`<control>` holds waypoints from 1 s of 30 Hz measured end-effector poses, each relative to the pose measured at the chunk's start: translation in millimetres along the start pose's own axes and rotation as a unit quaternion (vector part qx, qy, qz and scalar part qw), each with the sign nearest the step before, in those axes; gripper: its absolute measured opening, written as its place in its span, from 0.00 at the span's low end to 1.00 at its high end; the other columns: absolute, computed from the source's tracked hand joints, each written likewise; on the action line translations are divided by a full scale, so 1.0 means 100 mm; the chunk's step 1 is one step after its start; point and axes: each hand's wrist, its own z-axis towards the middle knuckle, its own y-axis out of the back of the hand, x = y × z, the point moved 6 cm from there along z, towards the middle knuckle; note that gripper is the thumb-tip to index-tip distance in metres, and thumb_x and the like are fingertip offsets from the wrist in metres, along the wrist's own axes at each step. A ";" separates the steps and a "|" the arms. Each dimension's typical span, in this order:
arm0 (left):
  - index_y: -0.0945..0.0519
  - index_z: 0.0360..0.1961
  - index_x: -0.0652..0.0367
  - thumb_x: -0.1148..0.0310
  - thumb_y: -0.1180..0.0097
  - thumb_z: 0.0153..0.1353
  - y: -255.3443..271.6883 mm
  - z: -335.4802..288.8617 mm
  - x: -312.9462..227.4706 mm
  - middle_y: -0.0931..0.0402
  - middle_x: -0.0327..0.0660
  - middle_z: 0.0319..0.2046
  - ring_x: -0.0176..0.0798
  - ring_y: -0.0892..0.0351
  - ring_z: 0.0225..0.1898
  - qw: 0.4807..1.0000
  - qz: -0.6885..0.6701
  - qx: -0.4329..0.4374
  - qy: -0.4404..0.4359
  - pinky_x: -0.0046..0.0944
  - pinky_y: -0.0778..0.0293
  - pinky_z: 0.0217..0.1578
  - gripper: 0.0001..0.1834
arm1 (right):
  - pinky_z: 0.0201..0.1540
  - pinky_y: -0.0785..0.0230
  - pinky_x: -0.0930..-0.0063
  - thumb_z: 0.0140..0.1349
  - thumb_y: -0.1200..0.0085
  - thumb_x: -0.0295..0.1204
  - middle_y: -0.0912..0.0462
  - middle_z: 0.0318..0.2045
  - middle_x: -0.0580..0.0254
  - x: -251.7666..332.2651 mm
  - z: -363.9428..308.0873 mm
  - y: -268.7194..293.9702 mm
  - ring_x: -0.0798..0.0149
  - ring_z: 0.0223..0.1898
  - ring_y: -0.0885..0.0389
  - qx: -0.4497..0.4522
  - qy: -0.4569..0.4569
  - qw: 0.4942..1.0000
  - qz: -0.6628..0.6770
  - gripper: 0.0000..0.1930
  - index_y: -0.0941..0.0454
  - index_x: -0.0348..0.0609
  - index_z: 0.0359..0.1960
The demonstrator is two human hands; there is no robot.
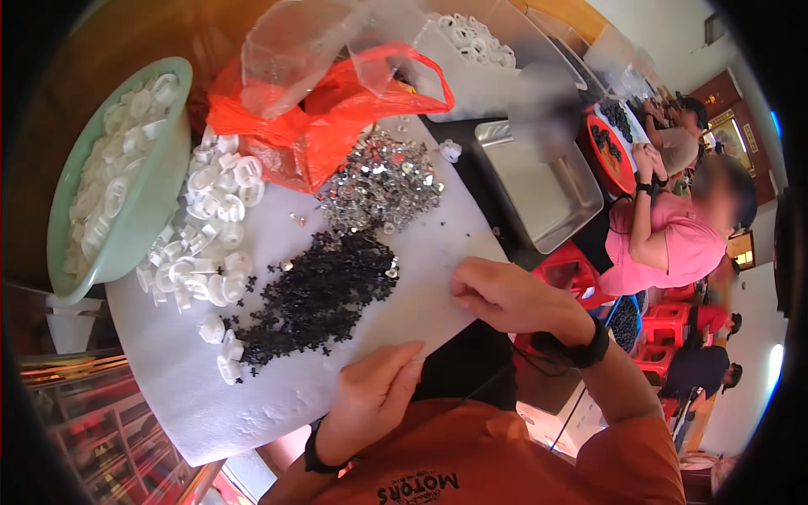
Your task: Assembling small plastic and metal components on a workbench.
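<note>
My left hand [379, 391] is at the near edge of the white foam board [185, 404], its fingers pressed together. Whatever it may hold is too small to make out. Over the board's right side, my right hand [497, 295] is closed with the fingers curled under, and its grip is hidden. Beyond my hands lies a heap of small black cross-shaped plastic pieces [316, 295]. A pile of small shiny metal pieces [379, 185] adjoins it on the far side. White round plastic fittings [223, 198] are heaped to the left, with a few [229, 358] beside the black pieces.
A green basin [160, 210] of white fittings stands at the left. Red plastic bag [295, 126] lies at the back; a clear bin [471, 50] holds white rings. To the right are a steel tray [539, 185], red stools [665, 328] and a person in pink [665, 240].
</note>
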 end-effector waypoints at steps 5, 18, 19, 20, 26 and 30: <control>0.23 0.45 0.69 0.70 0.51 0.66 0.00 0.05 0.08 0.21 0.42 0.27 0.26 0.28 0.18 0.992 -0.019 0.010 0.126 0.25 0.33 0.19 0.13 | 0.35 0.32 0.66 0.57 0.48 0.22 0.28 0.28 0.56 -0.11 0.00 0.09 0.55 0.31 0.24 0.023 0.040 0.998 0.039 0.08 0.31 0.40 0.38; 0.21 0.35 0.69 0.65 0.52 0.67 0.04 -0.04 0.09 0.21 0.42 0.22 0.26 0.28 0.16 0.937 -0.060 -0.132 0.319 0.25 0.33 0.18 0.16 | 0.34 0.34 0.59 0.57 0.54 0.22 0.32 0.29 0.51 -0.23 -0.08 0.06 0.48 0.32 0.29 0.051 0.180 0.977 0.098 0.07 0.36 0.34 0.35; 0.21 0.34 0.69 0.65 0.52 0.68 0.04 -0.03 0.09 0.21 0.42 0.22 0.26 0.28 0.16 0.938 -0.049 -0.128 0.318 0.25 0.33 0.18 0.16 | 0.34 0.34 0.59 0.58 0.54 0.22 0.32 0.29 0.51 -0.24 -0.07 0.06 0.48 0.32 0.29 0.051 0.184 0.976 0.106 0.06 0.36 0.34 0.35; 0.21 0.33 0.69 0.65 0.53 0.68 0.03 -0.01 0.10 0.22 0.42 0.22 0.26 0.28 0.16 0.939 -0.048 -0.126 0.317 0.25 0.34 0.17 0.16 | 0.34 0.34 0.59 0.58 0.54 0.22 0.32 0.29 0.51 -0.24 -0.08 0.05 0.48 0.32 0.29 0.063 0.196 0.972 0.110 0.06 0.36 0.34 0.35; 0.21 0.32 0.68 0.67 0.54 0.68 0.02 0.02 0.02 0.23 0.40 0.21 0.25 0.29 0.15 0.905 -0.043 -0.186 0.380 0.25 0.35 0.16 0.15 | 0.37 0.33 0.60 0.58 0.50 0.24 0.31 0.32 0.51 -0.14 -0.01 0.18 0.50 0.35 0.28 0.129 0.211 0.964 0.098 0.10 0.35 0.33 0.38; 0.21 0.31 0.67 0.67 0.53 0.67 -0.01 -0.03 0.03 0.24 0.38 0.19 0.25 0.30 0.14 0.898 -0.044 -0.211 0.383 0.25 0.35 0.16 0.14 | 0.39 0.32 0.62 0.59 0.48 0.26 0.30 0.34 0.50 -0.15 0.03 0.16 0.50 0.36 0.27 0.163 0.224 0.956 0.094 0.13 0.35 0.32 0.42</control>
